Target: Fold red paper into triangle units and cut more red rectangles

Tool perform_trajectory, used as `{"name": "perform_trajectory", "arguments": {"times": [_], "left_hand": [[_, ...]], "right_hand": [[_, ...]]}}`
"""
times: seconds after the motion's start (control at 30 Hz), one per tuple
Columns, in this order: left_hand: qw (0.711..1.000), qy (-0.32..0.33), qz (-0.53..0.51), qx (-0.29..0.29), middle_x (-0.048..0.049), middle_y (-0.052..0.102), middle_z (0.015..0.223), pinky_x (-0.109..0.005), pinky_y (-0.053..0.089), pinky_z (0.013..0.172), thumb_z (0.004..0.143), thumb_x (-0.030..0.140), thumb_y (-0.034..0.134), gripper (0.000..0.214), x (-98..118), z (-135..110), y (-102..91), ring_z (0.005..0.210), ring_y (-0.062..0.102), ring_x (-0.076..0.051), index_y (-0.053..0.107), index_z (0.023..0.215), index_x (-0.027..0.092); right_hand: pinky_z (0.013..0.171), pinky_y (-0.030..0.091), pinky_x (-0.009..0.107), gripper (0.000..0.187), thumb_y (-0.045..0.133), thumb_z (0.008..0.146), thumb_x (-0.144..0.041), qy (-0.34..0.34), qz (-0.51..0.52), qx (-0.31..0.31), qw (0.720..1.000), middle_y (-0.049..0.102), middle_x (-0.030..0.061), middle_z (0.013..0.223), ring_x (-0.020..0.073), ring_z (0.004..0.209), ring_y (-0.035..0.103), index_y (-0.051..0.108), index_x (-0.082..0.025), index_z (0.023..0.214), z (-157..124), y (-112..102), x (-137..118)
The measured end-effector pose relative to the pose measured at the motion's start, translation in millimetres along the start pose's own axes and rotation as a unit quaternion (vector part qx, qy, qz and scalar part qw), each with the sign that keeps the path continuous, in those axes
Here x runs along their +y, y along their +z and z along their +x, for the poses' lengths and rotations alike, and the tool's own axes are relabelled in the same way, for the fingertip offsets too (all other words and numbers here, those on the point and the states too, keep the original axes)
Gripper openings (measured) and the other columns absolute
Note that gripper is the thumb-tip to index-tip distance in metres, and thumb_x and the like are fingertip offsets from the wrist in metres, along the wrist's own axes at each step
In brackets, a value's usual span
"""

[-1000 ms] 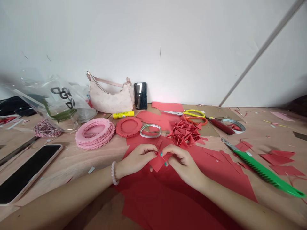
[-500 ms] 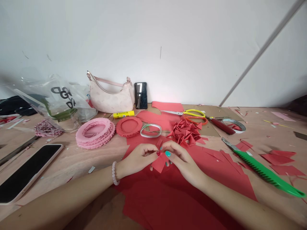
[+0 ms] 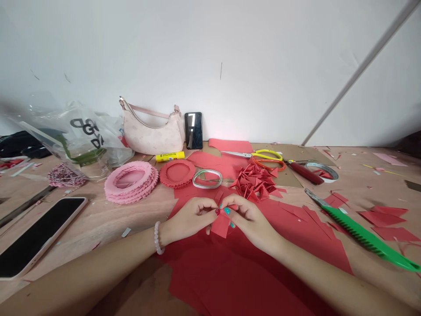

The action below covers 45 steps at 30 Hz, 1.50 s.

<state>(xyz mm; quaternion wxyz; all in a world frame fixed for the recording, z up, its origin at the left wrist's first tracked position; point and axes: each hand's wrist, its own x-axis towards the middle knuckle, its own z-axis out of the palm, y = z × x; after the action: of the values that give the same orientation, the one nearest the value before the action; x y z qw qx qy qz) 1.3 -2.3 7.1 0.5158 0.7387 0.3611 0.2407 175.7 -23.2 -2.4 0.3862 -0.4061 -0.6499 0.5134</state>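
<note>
A small piece of red paper (image 3: pixel 220 226) is pinched between my two hands, its lower flap hanging down. My left hand (image 3: pixel 194 218), with a beaded bracelet at the wrist, grips its left upper side with thumb and finger. On the other side, my right hand (image 3: pixel 246 215) pinches the top edge, thumb in front. Fingertips hide part of the fold. Below and around the hands lie large red paper sheets (image 3: pixel 263 272). Just beyond, a heap of folded red paper pieces (image 3: pixel 255 181) sits near a roll of white tape (image 3: pixel 207 179).
Pink scalloped paper rings (image 3: pixel 131 182) and a red one (image 3: pixel 177 173) lie left of centre, near a glue stick (image 3: pixel 170 156). Yellow-handled scissors (image 3: pixel 266 154) lie behind the heap. At right is a green-handled knife (image 3: pixel 368 239). A phone (image 3: pixel 39 237) lies at left.
The red paper's lower flap has turned from a diamond-like tilt to hanging more squarely. My right fingers have shifted slightly along its top; both hands still pinch it.
</note>
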Motion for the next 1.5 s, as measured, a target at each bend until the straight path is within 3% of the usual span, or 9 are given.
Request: {"name": "perform_trajectory", "arguments": {"times": [0.23, 0.47, 0.67, 0.9, 1.0, 1.13, 1.33, 1.5], "left_hand": [[1.0, -0.012, 0.008, -0.02, 0.0032, 0.049, 0.048, -0.017, 0.033, 0.046, 0.077, 0.015, 0.04, 0.02, 1.4, -2.1, 1.1, 0.047, 0.049, -0.009, 0.046, 0.058, 0.015], [1.0, -0.011, 0.02, -0.005, 0.0029, 0.049, 0.046, -0.016, 0.033, 0.044, 0.074, 0.011, 0.04, 0.023, 3.9, -4.3, 5.0, 0.045, 0.047, -0.008, 0.045, 0.052, 0.014], [0.999, 0.005, 0.002, 0.042, 0.0037, 0.05, 0.046, -0.017, 0.035, 0.05, 0.079, 0.014, 0.039, 0.025, 3.9, -3.4, 3.5, 0.047, 0.048, -0.007, 0.044, 0.054, 0.015], [0.998, -0.03, -0.051, -0.038, 0.0018, 0.053, 0.05, -0.019, 0.037, 0.047, 0.077, 0.016, 0.041, 0.023, 3.2, -1.3, -0.5, 0.044, 0.049, -0.008, 0.046, 0.055, 0.014], [0.998, -0.039, -0.053, 0.016, 0.003, 0.05, 0.05, -0.018, 0.036, 0.046, 0.077, 0.018, 0.041, 0.024, 0.9, 1.2, -1.4, 0.044, 0.046, -0.007, 0.046, 0.054, 0.015], [0.989, -0.054, -0.104, 0.091, 0.0033, 0.05, 0.052, -0.018, 0.037, 0.047, 0.077, 0.021, 0.041, 0.022, -0.2, 3.7, -1.5, 0.046, 0.045, -0.007, 0.047, 0.057, 0.015], [0.993, -0.038, -0.107, 0.025, 0.0015, 0.056, 0.055, -0.018, 0.036, 0.048, 0.074, 0.013, 0.04, 0.021, 3.9, 0.5, -2.2, 0.046, 0.049, -0.007, 0.051, 0.056, 0.013], [0.994, -0.033, -0.107, -0.009, 0.0005, 0.058, 0.056, -0.019, 0.038, 0.048, 0.074, 0.012, 0.041, 0.02, 4.3, -0.9, -3.1, 0.045, 0.049, -0.007, 0.054, 0.059, 0.012]], "right_hand": [[0.057, 0.034, 0.022, 0.008, 0.042, 0.087, -0.022, -0.012, 0.016, -0.039, 0.999, 0.041, -0.0036, 0.071, 0.0098, 0.062, 0.039, 0.048, -0.021, 0.082, -0.4, 0.1, -1.3], [0.059, 0.037, 0.025, 0.008, 0.035, 0.09, -0.027, 0.002, 0.093, -0.012, 0.996, 0.041, -0.0041, 0.068, 0.0106, 0.059, 0.04, 0.042, -0.024, 0.094, -4.1, 0.9, 1.0], [0.059, 0.036, 0.024, 0.018, 0.043, 0.087, -0.033, -0.014, 0.01, 0.0, 1.0, 0.035, -0.0059, 0.065, 0.0109, 0.058, 0.04, 0.04, -0.027, 0.104, -2.6, -0.4, 0.3], [0.059, 0.038, 0.025, 0.018, 0.039, 0.088, -0.028, -0.01, 0.007, -0.035, 0.999, 0.047, -0.0026, 0.075, 0.0117, 0.061, 0.043, 0.042, -0.027, 0.105, -2.3, -2.7, 0.6], [0.064, 0.04, 0.027, 0.023, 0.034, 0.086, -0.017, -0.033, -0.027, -0.016, 0.999, 0.05, 0.0001, 0.082, 0.0132, 0.066, 0.046, 0.05, -0.026, 0.101, -2.1, -4.3, 1.4], [0.069, 0.041, 0.029, 0.031, 0.041, 0.075, -0.005, -0.088, -0.098, -0.006, 0.991, 0.051, 0.0029, 0.095, 0.0166, 0.081, 0.049, 0.054, -0.025, 0.095, -0.7, -3.1, 1.2], [0.065, 0.042, 0.027, 0.004, 0.051, 0.078, -0.017, -0.097, -0.104, 0.034, 0.989, 0.052, 0.0021, 0.081, 0.0155, 0.073, 0.051, 0.054, -0.021, 0.079, 1.6, -1.0, -3.0], [0.065, 0.042, 0.027, 0.01, 0.047, 0.081, -0.021, -0.064, -0.081, 0.046, 0.994, 0.054, 0.0008, 0.074, 0.0154, 0.071, 0.052, 0.051, -0.02, 0.071, 1.5, -0.6, -5.4]]}}
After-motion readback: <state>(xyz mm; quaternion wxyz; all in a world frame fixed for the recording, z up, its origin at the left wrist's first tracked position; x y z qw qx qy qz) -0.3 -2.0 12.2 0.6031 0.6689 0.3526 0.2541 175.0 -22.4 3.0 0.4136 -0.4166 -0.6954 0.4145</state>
